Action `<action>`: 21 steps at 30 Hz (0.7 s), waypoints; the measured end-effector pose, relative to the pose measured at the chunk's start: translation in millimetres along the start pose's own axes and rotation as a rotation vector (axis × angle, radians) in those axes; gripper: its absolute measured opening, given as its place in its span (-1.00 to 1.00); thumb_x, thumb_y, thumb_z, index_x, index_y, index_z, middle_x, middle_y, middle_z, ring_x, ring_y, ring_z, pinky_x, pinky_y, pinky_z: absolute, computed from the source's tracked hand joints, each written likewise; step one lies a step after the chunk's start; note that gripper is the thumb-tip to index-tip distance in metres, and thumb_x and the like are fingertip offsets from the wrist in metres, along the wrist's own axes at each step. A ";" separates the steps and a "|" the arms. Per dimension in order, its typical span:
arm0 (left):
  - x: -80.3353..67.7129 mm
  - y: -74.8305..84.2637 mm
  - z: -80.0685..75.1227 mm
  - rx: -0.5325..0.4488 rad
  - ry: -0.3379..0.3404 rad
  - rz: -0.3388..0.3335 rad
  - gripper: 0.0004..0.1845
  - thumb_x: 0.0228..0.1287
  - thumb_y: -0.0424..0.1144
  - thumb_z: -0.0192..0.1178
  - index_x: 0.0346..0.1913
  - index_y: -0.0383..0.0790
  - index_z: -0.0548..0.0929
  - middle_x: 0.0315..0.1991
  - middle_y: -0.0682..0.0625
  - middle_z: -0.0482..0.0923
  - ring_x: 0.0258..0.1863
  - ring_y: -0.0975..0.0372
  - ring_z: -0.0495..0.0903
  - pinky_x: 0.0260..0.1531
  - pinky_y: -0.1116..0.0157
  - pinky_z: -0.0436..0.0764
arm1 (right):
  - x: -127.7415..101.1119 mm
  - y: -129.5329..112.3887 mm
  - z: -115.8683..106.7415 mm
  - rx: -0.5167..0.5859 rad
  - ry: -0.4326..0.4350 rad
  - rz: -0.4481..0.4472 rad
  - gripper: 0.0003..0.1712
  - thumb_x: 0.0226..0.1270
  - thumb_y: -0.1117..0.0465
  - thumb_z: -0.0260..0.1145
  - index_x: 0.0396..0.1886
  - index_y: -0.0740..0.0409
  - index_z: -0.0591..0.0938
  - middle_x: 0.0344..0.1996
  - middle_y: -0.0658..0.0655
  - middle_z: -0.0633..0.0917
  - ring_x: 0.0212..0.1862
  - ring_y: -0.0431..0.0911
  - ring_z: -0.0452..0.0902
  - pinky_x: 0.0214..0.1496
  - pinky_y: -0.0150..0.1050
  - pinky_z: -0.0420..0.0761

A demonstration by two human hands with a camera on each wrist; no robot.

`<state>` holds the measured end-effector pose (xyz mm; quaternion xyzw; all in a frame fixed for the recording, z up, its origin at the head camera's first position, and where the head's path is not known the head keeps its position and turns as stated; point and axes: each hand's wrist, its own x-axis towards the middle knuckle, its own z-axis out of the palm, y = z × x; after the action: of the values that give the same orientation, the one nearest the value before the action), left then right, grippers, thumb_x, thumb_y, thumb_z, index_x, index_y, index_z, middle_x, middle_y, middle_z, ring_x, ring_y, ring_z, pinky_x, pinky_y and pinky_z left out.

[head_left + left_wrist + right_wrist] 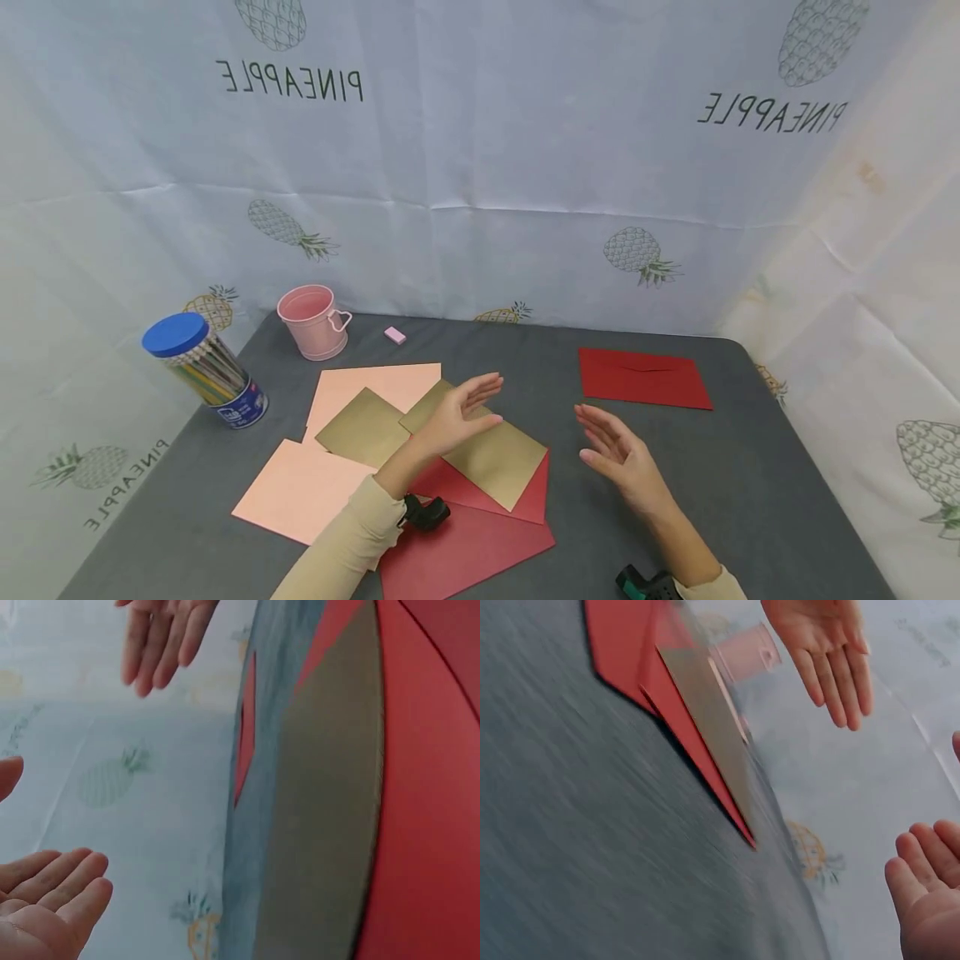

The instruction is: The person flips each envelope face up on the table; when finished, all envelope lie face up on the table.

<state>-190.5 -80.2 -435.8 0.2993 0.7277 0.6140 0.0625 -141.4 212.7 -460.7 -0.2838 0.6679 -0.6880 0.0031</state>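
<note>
My left hand [457,418] hovers over a gold envelope [498,457], its fingers straight and holding nothing. Across from it, my right hand [621,457] is held above the dark tabletop with fingers extended, palm turned toward the left. Both palms also show in the left wrist view, the left hand [52,900] low and the right hand [166,637] at the top. Beneath the left arm lie overlapping red envelopes [468,550], another gold envelope [363,429] and peach envelopes [300,492]. A single red envelope [645,379] lies apart, beyond the right hand.
A pink bucket-shaped cup [313,325] stands at the back left, near a small pink eraser [394,335]. Left of it is a clear tub of pencils [206,371] with a blue lid. A pineapple-print cloth [480,167] hangs behind the grey table [750,500].
</note>
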 end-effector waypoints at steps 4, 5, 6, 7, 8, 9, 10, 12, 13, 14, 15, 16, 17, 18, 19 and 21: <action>-21.9 -6.4 -16.5 0.086 0.060 -0.013 -0.34 0.25 -0.36 0.22 0.37 -0.42 0.22 0.32 -0.30 0.31 0.34 -0.10 0.28 0.32 0.07 0.28 | -6.3 7.2 18.7 -0.005 -0.003 0.103 -0.34 0.27 0.52 0.18 0.34 0.49 0.19 0.32 0.41 0.31 0.34 -0.23 0.31 0.30 -0.46 0.35; -26.3 -9.7 -20.9 0.104 0.080 -0.020 -0.34 0.24 -0.35 0.23 0.36 -0.42 0.24 0.32 -0.30 0.32 0.33 -0.10 0.29 0.31 0.07 0.28 | -7.8 8.6 22.9 -0.003 -0.007 0.137 -0.34 0.27 0.49 0.19 0.34 0.47 0.20 0.33 0.44 0.29 0.34 -0.24 0.31 0.29 -0.47 0.35; -29.8 -13.0 -25.1 0.118 0.099 -0.023 -0.34 0.23 -0.36 0.24 0.35 -0.42 0.25 0.31 -0.30 0.33 0.32 -0.11 0.30 0.30 0.06 0.29 | -9.1 9.9 26.8 0.001 -0.009 0.170 -0.34 0.27 0.48 0.20 0.34 0.45 0.21 0.32 0.49 0.26 0.34 -0.23 0.32 0.28 -0.47 0.35; -32.5 -16.5 -29.2 0.134 0.118 -0.026 -0.35 0.22 -0.36 0.25 0.34 -0.44 0.26 0.30 -0.31 0.34 0.32 -0.12 0.31 0.30 0.06 0.29 | -10.2 11.1 30.3 0.003 -0.012 0.204 -0.34 0.27 0.46 0.21 0.35 0.43 0.21 0.33 0.50 0.24 0.34 -0.23 0.32 0.28 -0.48 0.36; -34.5 -19.6 -33.2 0.145 0.134 -0.027 -0.35 0.22 -0.37 0.25 0.33 -0.46 0.27 0.30 -0.33 0.34 0.31 -0.13 0.31 0.29 0.04 0.29 | -11.2 12.0 33.6 0.009 -0.011 0.241 -0.33 0.27 0.45 0.21 0.35 0.42 0.21 0.33 0.52 0.23 0.34 -0.20 0.32 0.27 -0.49 0.36; -35.8 -22.9 -37.0 0.154 0.150 -0.029 -0.35 0.21 -0.38 0.26 0.33 -0.48 0.27 0.29 -0.35 0.33 0.31 -0.14 0.31 0.29 0.03 0.29 | -12.1 12.6 36.9 0.019 -0.011 0.279 -0.32 0.27 0.45 0.21 0.36 0.41 0.21 0.34 0.51 0.22 0.34 -0.17 0.32 0.27 -0.49 0.36; -36.7 -26.1 -40.6 0.165 0.163 -0.036 -0.35 0.21 -0.38 0.26 0.32 -0.49 0.27 0.29 -0.36 0.32 0.31 -0.14 0.30 0.29 0.03 0.28 | -13.0 13.1 39.9 0.026 -0.011 0.319 -0.32 0.27 0.44 0.22 0.36 0.40 0.20 0.35 0.50 0.21 0.35 -0.14 0.31 0.27 -0.49 0.36; -38.0 -31.0 -46.8 0.189 0.181 -0.062 -0.33 0.20 -0.37 0.27 0.32 -0.51 0.26 0.30 -0.39 0.30 0.32 -0.13 0.30 0.30 0.01 0.27 | -14.8 14.4 45.1 0.030 -0.010 0.393 -0.29 0.27 0.41 0.23 0.37 0.40 0.18 0.36 0.46 0.22 0.36 -0.05 0.29 0.27 -0.50 0.36; -38.8 -33.9 -48.8 0.206 0.192 -0.082 -0.32 0.20 -0.35 0.27 0.32 -0.51 0.26 0.30 -0.39 0.30 0.33 -0.13 0.29 0.30 0.01 0.27 | -15.8 14.8 47.2 0.029 -0.009 0.429 -0.28 0.27 0.39 0.24 0.38 0.41 0.18 0.36 0.44 0.23 0.37 0.00 0.27 0.27 -0.50 0.36; -39.8 -36.6 -50.7 0.223 0.200 -0.107 -0.31 0.20 -0.33 0.29 0.33 -0.50 0.26 0.31 -0.38 0.29 0.33 -0.11 0.29 0.30 0.00 0.27 | -16.7 15.0 49.0 0.031 -0.008 0.460 -0.27 0.27 0.38 0.25 0.38 0.41 0.17 0.37 0.43 0.23 0.38 0.05 0.25 0.27 -0.49 0.37; -40.8 -38.8 -52.1 0.238 0.206 -0.131 -0.30 0.19 -0.32 0.30 0.33 -0.49 0.26 0.32 -0.37 0.29 0.34 -0.11 0.28 0.30 0.00 0.27 | -17.5 15.3 50.5 0.030 -0.006 0.484 -0.26 0.27 0.37 0.25 0.38 0.43 0.16 0.36 0.42 0.24 0.38 0.10 0.23 0.27 -0.49 0.37; -41.7 -41.0 -53.4 0.255 0.209 -0.153 -0.28 0.18 -0.31 0.30 0.34 -0.48 0.25 0.32 -0.36 0.28 0.34 -0.11 0.28 0.31 0.00 0.27 | -18.2 15.4 51.9 0.032 -0.002 0.502 -0.25 0.28 0.36 0.25 0.38 0.44 0.15 0.36 0.43 0.25 0.38 0.15 0.21 0.27 -0.48 0.38; -42.6 -42.7 -54.4 0.275 0.211 -0.173 -0.27 0.17 -0.30 0.31 0.34 -0.48 0.25 0.33 -0.35 0.28 0.34 -0.11 0.27 0.31 -0.01 0.28 | -18.8 15.2 53.0 0.034 0.001 0.516 -0.25 0.28 0.35 0.25 0.38 0.46 0.14 0.36 0.44 0.25 0.39 0.19 0.19 0.26 -0.47 0.38; -43.3 -44.6 -55.4 0.299 0.212 -0.188 -0.27 0.17 -0.29 0.31 0.35 -0.48 0.25 0.33 -0.34 0.28 0.35 -0.11 0.27 0.30 -0.02 0.28 | -19.1 14.7 54.0 0.037 0.006 0.529 -0.25 0.28 0.34 0.25 0.38 0.47 0.14 0.35 0.44 0.26 0.38 0.22 0.18 0.26 -0.46 0.39; -43.6 -46.6 -56.1 0.317 0.215 -0.202 -0.27 0.17 -0.28 0.31 0.35 -0.47 0.25 0.33 -0.34 0.28 0.35 -0.11 0.26 0.30 -0.02 0.28 | -19.3 13.9 54.9 0.043 0.014 0.543 -0.25 0.28 0.34 0.25 0.37 0.47 0.14 0.35 0.44 0.26 0.39 0.23 0.18 0.26 -0.46 0.40; -43.8 -50.1 -57.3 0.342 0.220 -0.220 -0.27 0.17 -0.28 0.31 0.35 -0.47 0.25 0.33 -0.34 0.29 0.36 -0.11 0.25 0.32 -0.03 0.26 | -19.4 12.2 56.1 0.051 0.028 0.563 -0.25 0.28 0.33 0.26 0.38 0.47 0.14 0.35 0.44 0.27 0.39 0.24 0.18 0.26 -0.44 0.40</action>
<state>-199.1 -155.1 -480.9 0.1556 0.8519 0.5000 -0.0020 -107.6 167.4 -482.4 -0.0773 0.7029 -0.6805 0.1921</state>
